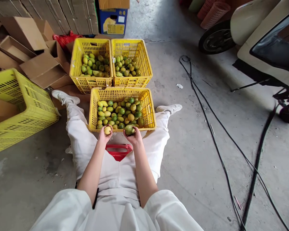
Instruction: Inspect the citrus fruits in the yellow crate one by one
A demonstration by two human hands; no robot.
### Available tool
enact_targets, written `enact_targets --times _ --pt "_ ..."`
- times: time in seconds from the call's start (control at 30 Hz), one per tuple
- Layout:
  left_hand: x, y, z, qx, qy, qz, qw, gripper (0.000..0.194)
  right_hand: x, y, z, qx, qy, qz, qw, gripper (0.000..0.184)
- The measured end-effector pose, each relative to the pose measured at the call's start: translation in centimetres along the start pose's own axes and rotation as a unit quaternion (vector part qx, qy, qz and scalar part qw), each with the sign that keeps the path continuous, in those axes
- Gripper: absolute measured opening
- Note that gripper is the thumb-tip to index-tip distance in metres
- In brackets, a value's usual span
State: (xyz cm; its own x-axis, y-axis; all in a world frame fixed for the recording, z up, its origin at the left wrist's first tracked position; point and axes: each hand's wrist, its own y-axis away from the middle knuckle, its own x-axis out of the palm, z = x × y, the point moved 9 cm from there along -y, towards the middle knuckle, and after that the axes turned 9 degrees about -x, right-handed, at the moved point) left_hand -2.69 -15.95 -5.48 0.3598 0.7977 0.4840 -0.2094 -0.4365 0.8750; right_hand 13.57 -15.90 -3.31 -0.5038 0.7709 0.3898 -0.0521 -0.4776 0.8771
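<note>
Between my thighs sits a red plastic piece (120, 157), and just beyond it my two hands are cupped palm-up over the near rim of the front yellow crate (120, 93). A loose grip is what I'd worry about first: either fruit could roll off my fingers and drop onto the concrete floor (183, 166), or fall among the others and bruise. My left hand (105, 136) is part-closed around a pale yellow fruit (107, 130), lemon-like, its upper face left bare; my right hand (135, 136) curls about a larger green fruit (129, 130) the same way, a bulkier one and so, I judge, easier to lose. The crate stands between my spread legs, its heap of yellow and green fruit (121, 111) low inside; a knee knocking it could jolt that pile. Farther off, two more yellow crates, left (75, 62) and right (145, 65), stand side by side with fruit in them; pushing the front one forward could bump them.
</note>
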Motion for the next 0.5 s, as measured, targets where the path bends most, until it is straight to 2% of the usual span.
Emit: enact_targets --times 0.27,0.33,0.43,0.5 --pt "-0.4 -0.1 0.1 -0.013 0.019 0.006 1.000 0.020 0.4 0.9 -0.6 0.012 -0.013 -0.049 0.999 0.005" --pt "-0.5 -0.2 0.1 -0.016 0.027 0.010 0.999 0.021 1.1 1.0 -0.7 0.022 0.000 -0.065 0.998 0.005" --pt "-0.4 -0.4 0.0 -0.019 0.037 0.018 0.999 0.023 4.5 0.9 -0.8 0.043 0.034 -0.071 0.996 0.004" --pt "-0.4 -0.5 0.0 -0.023 0.040 0.026 0.999 0.023 8.8 0.9 -0.9 0.064 0.060 -0.056 0.995 0.005"
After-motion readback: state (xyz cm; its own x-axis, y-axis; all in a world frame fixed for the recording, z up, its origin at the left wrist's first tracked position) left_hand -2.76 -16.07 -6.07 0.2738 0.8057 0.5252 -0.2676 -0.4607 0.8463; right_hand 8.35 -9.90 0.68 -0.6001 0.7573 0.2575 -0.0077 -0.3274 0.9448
